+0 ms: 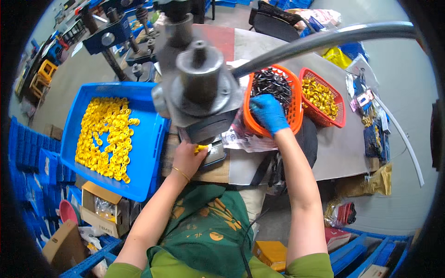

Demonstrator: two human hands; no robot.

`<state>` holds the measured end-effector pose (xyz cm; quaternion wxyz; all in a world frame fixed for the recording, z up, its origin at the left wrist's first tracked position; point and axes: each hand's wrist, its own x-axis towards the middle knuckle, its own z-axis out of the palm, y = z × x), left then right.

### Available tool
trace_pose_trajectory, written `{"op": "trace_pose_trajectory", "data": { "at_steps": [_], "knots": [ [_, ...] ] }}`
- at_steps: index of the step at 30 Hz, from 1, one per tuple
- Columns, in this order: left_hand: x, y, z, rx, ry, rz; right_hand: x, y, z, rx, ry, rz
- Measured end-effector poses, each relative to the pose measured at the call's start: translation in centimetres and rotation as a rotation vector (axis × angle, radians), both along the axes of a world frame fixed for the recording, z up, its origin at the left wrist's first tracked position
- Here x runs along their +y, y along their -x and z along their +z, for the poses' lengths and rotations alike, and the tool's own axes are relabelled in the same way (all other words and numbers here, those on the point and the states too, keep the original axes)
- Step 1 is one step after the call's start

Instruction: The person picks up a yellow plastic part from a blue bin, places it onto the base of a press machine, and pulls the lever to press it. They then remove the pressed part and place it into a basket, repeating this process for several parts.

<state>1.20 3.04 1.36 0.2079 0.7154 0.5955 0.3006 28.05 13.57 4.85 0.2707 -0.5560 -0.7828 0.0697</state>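
Note:
My bare left hand is closed on a small yellow plastic piece, beneath the head of a metal press. The press head hides some of the fingertips. Over in the orange basket, my blue-gloved right hand reaches down with curled fingers into a heap of small black parts. Whatever those fingers pinch is hidden. Left of the press, a blue tray holds many small yellow ring-shaped pieces.
A red-orange basket of brass-coloured parts stands right of the orange one. A curved metal lever crosses above both baskets. Another press stands at the back left. Blue crates are stacked at the left.

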Motion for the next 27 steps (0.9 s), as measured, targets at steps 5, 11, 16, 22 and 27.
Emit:
{"op": "trace_pose_trajectory", "data": {
  "at_steps": [5, 11, 16, 22, 27],
  "knots": [
    [-0.7, 1.4, -0.5, -0.531, 0.187, 0.14, -6.3, 5.9, 3.5, 0.844, 0.148, -0.084],
    [-1.2, 1.9, 0.0, -1.295, 0.639, 0.28, -10.1, 10.8, -3.6, 0.696, 0.358, -0.116],
    [-2.2, 2.8, -0.1, -1.365, 0.621, 0.301, -9.2, 11.8, -4.2, 0.352, 0.218, 0.077],
    [-2.2, 3.1, -0.7, -1.313, 0.605, 0.288, -9.2, 11.3, 2.5, 0.511, 0.437, 0.148],
    [-2.5, 2.5, -0.2, -1.333, 0.653, 0.249, -6.3, -5.0, 11.0, 0.805, 0.273, -0.187]
  ]
}}
